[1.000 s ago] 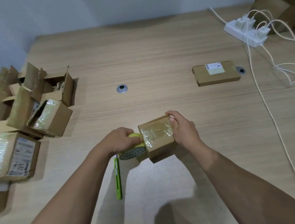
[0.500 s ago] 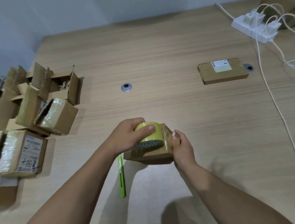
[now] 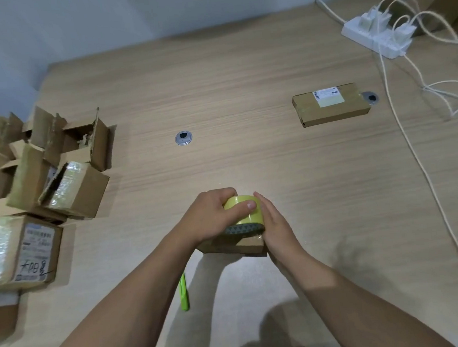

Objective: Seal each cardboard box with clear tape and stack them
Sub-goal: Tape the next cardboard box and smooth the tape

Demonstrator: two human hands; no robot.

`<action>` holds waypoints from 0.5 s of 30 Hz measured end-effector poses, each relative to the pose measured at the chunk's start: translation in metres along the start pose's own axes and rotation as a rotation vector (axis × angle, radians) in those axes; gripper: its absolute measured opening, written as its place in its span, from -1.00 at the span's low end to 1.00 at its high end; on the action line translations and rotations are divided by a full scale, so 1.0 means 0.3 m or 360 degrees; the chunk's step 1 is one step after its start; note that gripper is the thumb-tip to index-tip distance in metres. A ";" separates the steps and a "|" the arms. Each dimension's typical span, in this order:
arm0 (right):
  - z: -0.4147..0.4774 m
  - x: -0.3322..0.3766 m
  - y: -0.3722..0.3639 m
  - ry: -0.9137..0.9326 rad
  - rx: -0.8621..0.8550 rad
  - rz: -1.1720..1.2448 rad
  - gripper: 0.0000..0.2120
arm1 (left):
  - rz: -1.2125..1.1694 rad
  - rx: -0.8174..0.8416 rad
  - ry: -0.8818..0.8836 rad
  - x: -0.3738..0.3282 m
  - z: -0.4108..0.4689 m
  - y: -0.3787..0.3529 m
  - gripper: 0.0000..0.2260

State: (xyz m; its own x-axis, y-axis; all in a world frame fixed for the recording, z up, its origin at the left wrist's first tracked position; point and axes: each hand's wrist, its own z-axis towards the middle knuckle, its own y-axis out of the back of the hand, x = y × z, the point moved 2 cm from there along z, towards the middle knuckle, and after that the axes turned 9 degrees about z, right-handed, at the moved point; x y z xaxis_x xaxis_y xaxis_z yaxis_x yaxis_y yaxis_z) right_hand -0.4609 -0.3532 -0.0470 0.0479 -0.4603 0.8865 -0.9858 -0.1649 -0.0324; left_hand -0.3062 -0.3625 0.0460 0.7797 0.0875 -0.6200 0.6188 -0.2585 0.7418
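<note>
Wooden tabletop point(image 3: 242, 76), near edge | left hand point(image 3: 212, 219) grips tape roll point(image 3: 246, 213) atop small cardboard box point(image 3: 236, 248) | right hand point(image 3: 277, 224) flat, steadying box's side | box likely light, stiff; hold by sides.

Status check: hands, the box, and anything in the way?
Left hand gripping tape roll on top of box. Right hand flat against box's right side. Green cutter beside left forearm, not obstructing.
</note>
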 end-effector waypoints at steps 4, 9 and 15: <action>0.001 0.016 -0.013 0.0048 -0.0063 -0.0358 -0.53 | -0.0124 0.0082 0.0053 0.021 -0.001 0.010 -0.55; -0.013 0.056 -0.003 0.0212 0.0014 -0.0760 -0.68 | -0.0085 0.0177 0.0001 0.031 0.025 0.031 -0.65; -0.008 0.075 0.005 0.0311 0.0039 -0.0934 -0.79 | 0.0513 0.0276 0.0016 0.072 0.027 0.153 -0.48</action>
State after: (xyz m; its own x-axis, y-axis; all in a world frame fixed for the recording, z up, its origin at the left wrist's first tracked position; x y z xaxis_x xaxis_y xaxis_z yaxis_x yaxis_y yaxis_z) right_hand -0.4616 -0.3619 -0.0259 0.5481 -0.1189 0.8279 -0.8000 -0.3632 0.4775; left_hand -0.2617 -0.3804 0.0646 0.9335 -0.0160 -0.3581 0.3162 -0.4337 0.8437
